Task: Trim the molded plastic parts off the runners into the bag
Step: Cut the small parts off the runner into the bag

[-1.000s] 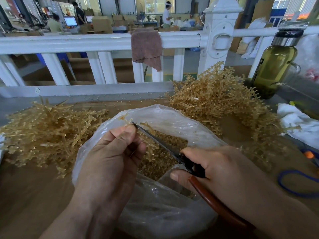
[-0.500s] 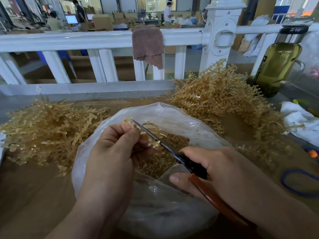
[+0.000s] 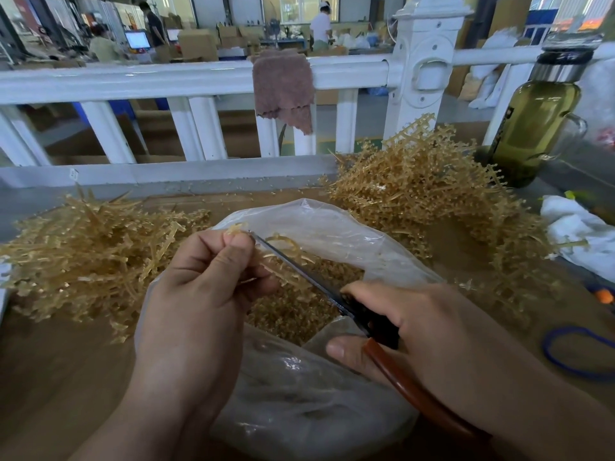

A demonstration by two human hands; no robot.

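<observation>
Left hand (image 3: 199, 294) nudged upward, runner (image 3: 283, 240) mostly hidden, scissors (image 3: 293, 266) perhaps closed

L grip (image 3: 199, 294) higher, fingers curled, thumb pinching; R grip (image 3: 416, 327) lower, fingers wrapped tight, thumb out.

Your left hand (image 3: 199, 294) pinches a tan runner (image 3: 283, 241) over the open mouth of the clear bag (image 3: 332, 221), which sits near you on the brown surface (image 3: 50, 377). Your right hand (image 3: 416, 327) grips the scissors (image 3: 299, 271) by their reddish-brown handle, and the dark blade lies against the runner beside your left fingertips (image 3: 238, 239). Cut pieces (image 3: 299, 314) lie inside the bag. A left heap (image 3: 83, 247) and a far right heap (image 3: 426, 194) of runners flank it. A green bottle (image 3: 539, 121) stands far right, and a brown cloth (image 3: 283, 88) hangs on the white railing (image 3: 166, 78).
</observation>
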